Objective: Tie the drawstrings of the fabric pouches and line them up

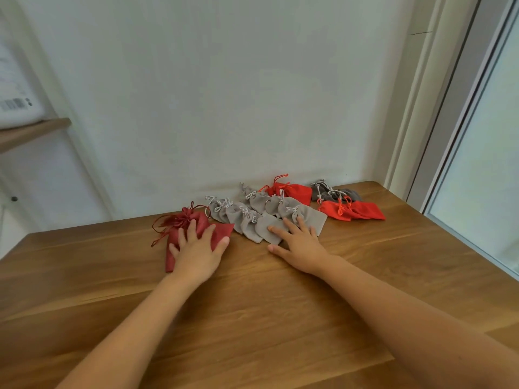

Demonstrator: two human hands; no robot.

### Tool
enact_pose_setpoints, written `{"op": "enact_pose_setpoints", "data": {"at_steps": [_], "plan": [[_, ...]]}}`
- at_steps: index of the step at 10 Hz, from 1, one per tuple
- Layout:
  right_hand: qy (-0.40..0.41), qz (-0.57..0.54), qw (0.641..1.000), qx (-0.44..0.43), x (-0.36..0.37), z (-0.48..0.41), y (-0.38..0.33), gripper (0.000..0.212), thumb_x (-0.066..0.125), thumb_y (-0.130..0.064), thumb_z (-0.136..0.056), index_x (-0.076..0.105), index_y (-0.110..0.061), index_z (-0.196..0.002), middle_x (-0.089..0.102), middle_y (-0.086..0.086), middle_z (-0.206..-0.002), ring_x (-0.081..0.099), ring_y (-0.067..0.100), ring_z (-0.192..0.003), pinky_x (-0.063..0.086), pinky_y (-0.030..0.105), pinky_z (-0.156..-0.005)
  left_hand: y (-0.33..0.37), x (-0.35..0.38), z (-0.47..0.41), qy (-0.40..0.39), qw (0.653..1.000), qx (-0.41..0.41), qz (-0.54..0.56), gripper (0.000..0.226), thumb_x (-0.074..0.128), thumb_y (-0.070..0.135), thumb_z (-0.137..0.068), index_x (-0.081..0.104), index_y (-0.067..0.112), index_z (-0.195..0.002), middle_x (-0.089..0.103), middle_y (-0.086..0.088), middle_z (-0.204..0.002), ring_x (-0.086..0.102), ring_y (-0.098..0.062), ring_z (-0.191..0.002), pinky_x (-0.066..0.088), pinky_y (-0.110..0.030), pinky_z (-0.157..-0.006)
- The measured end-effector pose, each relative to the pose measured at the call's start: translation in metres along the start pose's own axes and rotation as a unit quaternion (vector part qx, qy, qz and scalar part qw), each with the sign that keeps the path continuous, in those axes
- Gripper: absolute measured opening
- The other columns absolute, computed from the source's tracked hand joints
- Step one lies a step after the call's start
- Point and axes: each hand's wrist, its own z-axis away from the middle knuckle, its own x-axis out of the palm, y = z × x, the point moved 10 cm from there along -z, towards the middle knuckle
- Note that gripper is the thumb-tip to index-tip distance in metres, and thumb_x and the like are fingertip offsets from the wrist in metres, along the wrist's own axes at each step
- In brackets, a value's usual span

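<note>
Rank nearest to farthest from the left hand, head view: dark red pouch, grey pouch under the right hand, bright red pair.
1. dark red pouch, under the left hand.
2. grey pouch, centre, under the right hand.
3. bright red pair, far right.

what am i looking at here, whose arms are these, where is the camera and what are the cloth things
There is no machine here: a person works with two bare hands. The one picture comes from a wide-angle camera worn on their head, looking forward and down, so both arms reach in from below. On the wooden table, near a white wall, lie small drawstring bags: a dark red fabric pouch on the left, light grey fabric pouches in the middle, and bright red fabric pouches and dark grey fabric pouches further right. The left hand lies flat on the dark red pouch. The right hand rests straight fingers on the nearest grey pouch. Neither hand grips anything.
</note>
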Motion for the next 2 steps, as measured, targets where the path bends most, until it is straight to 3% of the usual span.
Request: {"op": "enact_pose_setpoints", "data": {"at_steps": [1, 2], "plan": [[-0.009, -0.019, 1.0, -0.003, -0.003, 0.0064, -0.0011, 0.059, 0.038, -0.06, -0.095, 0.025, -0.04, -0.15, 0.005, 0.005, -0.163, -0.013, 0.031, -0.148, 0.001, 0.057, -0.117, -0.0038, 0.017, 0.001, -0.069, 0.997, 0.022, 0.031, 0.059, 0.029, 0.062, -0.095, 0.03, 0.037, -0.148, -0.003, -0.004, -0.162, -0.01, -0.03, -0.148, 0.0, -0.057, -0.116], [0.01, -0.026, 1.0, -0.008, -0.0126, 0.0121, -0.003, 0.059, 0.04, -0.059, -0.095, 0.027, -0.038, -0.15, 0.005, 0.004, -0.163, -0.012, 0.03, -0.148, 0.002, 0.057, -0.117, 0.0017, 0.0084, 0.0046, -0.066, 0.995, 0.06, 0.032, 0.052, 0.034, 0.06, -0.095, 0.04, 0.038, -0.142, 0.006, -0.003, -0.162, -0.005, -0.027, -0.148, -0.002, -0.055, -0.116]]}}
